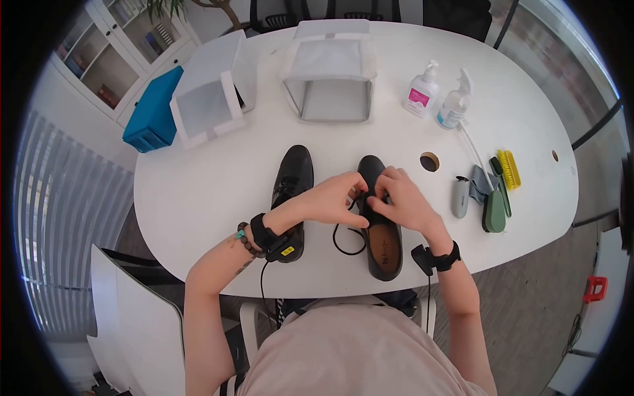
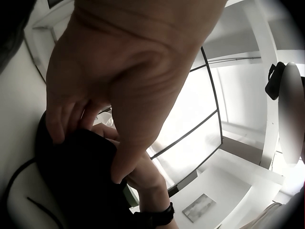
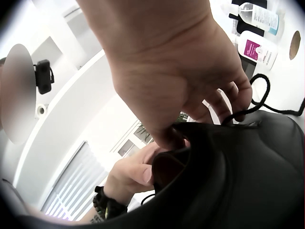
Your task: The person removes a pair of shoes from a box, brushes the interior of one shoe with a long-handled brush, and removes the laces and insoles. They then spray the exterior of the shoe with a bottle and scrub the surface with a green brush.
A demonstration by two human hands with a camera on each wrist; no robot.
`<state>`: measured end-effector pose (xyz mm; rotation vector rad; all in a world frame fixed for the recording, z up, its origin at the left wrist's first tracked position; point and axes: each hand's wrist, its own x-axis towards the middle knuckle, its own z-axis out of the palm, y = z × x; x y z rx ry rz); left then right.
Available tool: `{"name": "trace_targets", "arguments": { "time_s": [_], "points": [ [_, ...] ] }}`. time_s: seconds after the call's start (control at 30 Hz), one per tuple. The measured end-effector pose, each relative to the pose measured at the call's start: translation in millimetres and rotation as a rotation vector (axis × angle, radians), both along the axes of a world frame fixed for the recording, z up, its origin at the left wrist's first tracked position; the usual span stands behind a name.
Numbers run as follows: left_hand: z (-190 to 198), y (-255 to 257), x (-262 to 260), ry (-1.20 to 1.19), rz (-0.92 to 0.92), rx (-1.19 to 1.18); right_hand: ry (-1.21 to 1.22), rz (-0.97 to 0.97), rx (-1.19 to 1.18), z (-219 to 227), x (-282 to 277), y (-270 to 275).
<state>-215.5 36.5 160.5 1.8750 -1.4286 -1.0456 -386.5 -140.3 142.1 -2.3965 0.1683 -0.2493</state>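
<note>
A black leather dress shoe (image 1: 384, 247) with a brown insole lies in front of me, toe pointing away. My left hand (image 1: 330, 198) is at its left side, with its fingers curled over the upper and its thumb along the opening. From the right, my right hand (image 1: 404, 201) bends its fingers over the lacing; in the right wrist view a black shoelace (image 3: 267, 83) runs from its fingertips, and its thumb sits at the shoe's tongue. Another lace end curls on the table left of the shoe. The matching laced shoe (image 1: 295, 173) stands beside it, partly under my left forearm.
Two pump bottles (image 1: 422, 89) stand at the back right of the white table (image 1: 198, 218). Nearer lie a grey bottle (image 1: 460, 198), a grey cloth (image 1: 482, 185), a green brush (image 1: 494, 212) and a yellow brush (image 1: 508, 169). White mesh-sided boxes (image 1: 330, 72) and a teal case (image 1: 155, 112) line the back.
</note>
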Motion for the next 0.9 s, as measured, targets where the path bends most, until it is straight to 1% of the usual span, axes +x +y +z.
{"name": "trace_targets", "arguments": {
  "time_s": [0.1, 0.17, 0.2, 0.27, 0.3, 0.37, 0.47, 0.6, 0.67, 0.7, 0.77, 0.8, 0.87, 0.9],
  "points": [
    [-3, 2, 2, 0.020, 0.015, -0.002, -0.022, 0.044, -0.045, 4, 5, 6],
    [-7, 4, 5, 0.057, 0.016, -0.003, -0.121, 0.088, -0.058, -2, 10, 4],
    [-4, 5, 5, 0.055, 0.016, -0.005, -0.123, 0.088, -0.060, -4, 11, 2],
    [2, 7, 3, 0.051, 0.026, 0.016, 0.041, -0.007, 0.591, -9, 13, 0],
    [4, 7, 4, 0.050, 0.023, 0.010, 0.039, -0.010, 0.586, -10, 14, -2],
    [6, 7, 3, 0.047, 0.008, 0.013, -0.130, 0.023, 0.851, -13, 12, -2],
    [12, 4, -3, 0.013, 0.027, 0.030, -0.139, 0.039, 0.867, -18, 11, -10],
    [-7, -10, 5, -0.012, 0.052, -0.032, -0.126, 0.076, 0.875, -16, 12, -10],
    [-14, -11, 7, -0.104, 0.036, -0.304, -0.108, 0.032, 0.892, -8, 10, -5],
    [-9, -13, 7, -0.104, 0.035, -0.305, -0.109, 0.032, 0.891, -7, 10, -3],
    [12, -16, 5, -0.087, 0.117, -0.323, -0.117, 0.006, 0.683, -5, 9, -1],
    [18, -17, 2, -0.086, 0.114, -0.322, -0.118, 0.002, 0.684, -4, 8, 0],
    [27, -20, -3, 0.076, 0.156, -0.358, -0.060, 0.052, 0.681, 0, 8, 0],
    [28, -21, -4, 0.075, 0.158, -0.360, -0.059, 0.055, 0.679, -1, 8, -2]
  ]
}}
